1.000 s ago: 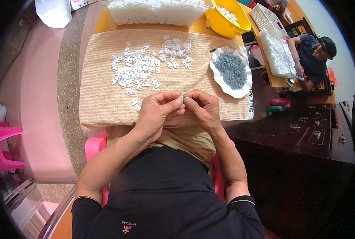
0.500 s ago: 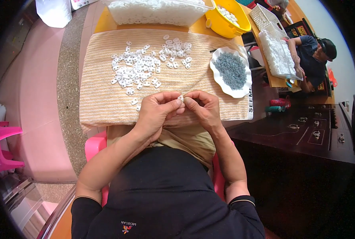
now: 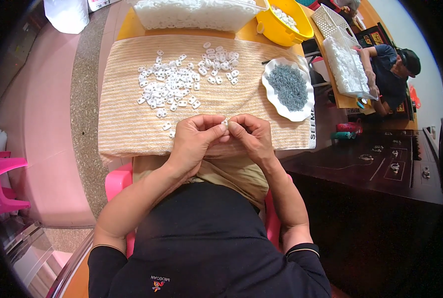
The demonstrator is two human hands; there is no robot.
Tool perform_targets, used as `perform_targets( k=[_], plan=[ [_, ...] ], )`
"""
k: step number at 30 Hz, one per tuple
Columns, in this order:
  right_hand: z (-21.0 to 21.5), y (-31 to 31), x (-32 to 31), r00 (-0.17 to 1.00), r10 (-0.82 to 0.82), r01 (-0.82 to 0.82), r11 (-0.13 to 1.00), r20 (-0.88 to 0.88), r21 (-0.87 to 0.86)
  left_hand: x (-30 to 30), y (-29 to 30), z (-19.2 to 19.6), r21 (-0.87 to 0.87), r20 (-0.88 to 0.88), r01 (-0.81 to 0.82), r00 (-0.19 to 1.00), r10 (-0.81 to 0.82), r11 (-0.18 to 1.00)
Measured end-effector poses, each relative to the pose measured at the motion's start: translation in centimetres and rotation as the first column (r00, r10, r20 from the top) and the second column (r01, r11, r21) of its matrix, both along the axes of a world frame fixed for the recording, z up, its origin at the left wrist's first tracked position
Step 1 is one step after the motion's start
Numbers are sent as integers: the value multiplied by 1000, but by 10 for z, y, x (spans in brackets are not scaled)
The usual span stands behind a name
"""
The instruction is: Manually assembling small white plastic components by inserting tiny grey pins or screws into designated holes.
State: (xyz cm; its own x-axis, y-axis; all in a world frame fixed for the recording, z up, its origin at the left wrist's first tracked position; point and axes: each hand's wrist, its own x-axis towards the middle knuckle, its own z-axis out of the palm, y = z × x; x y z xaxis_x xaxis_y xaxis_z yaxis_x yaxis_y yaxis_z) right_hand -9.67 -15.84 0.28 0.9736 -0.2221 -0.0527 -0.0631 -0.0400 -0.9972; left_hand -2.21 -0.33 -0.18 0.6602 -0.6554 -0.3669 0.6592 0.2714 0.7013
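Over the near edge of a striped towel (image 3: 127, 119), my two hands meet. My left hand (image 3: 194, 136) is closed, pinching a small white plastic piece (image 3: 225, 122) between thumb and forefinger. My right hand (image 3: 253, 135) is closed too, its thumb and fingertips pressed against the right side of the same piece; whether it also holds something small is hidden. Beyond my left hand lies a loose heap of white two-holed plastic pieces (image 3: 169, 84), with a smaller group (image 3: 219, 62) to its right. A scalloped white plate (image 3: 301, 115) at the right carries many thin grey-blue parts (image 3: 287, 87).
A clear bin (image 3: 196, 20) of white pieces and a yellow basin (image 3: 268, 32) stand at the table's far side. At the right, a person (image 3: 395, 74) in a dark cap reaches to another bin (image 3: 346, 64). Pink stool (image 3: 5, 181) at left; dark cabinet (image 3: 380, 169) at right.
My right hand has shifted very slightly left, its fingers a little more curled against the white piece. My left hand stays almost where it was.
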Motion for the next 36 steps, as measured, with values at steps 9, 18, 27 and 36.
perform_targets(
  k=[9, 18, 27, 36],
  plan=[
    [2, -1, 0, 1000, 24, -24, 998, -3, -66, -2, -1, 1, 82, 148, 5, 989, -17, 997],
    [0, -8, -1, 999, 36, -33, 996, -34, 79, -2, -2, -3, 10, 100, 16, 995, -17, 1000],
    [-3, -11, -2, 998, 39, -33, 994, -56, 105, -1, -1, -1, 5, 35, 30, 999, -31, 1000],
    [-3, -8, -3, 999, 31, -29, 998, -36, 58, -3, -1, -3, -1, 15, 46, 999, -46, 999]
  ],
)
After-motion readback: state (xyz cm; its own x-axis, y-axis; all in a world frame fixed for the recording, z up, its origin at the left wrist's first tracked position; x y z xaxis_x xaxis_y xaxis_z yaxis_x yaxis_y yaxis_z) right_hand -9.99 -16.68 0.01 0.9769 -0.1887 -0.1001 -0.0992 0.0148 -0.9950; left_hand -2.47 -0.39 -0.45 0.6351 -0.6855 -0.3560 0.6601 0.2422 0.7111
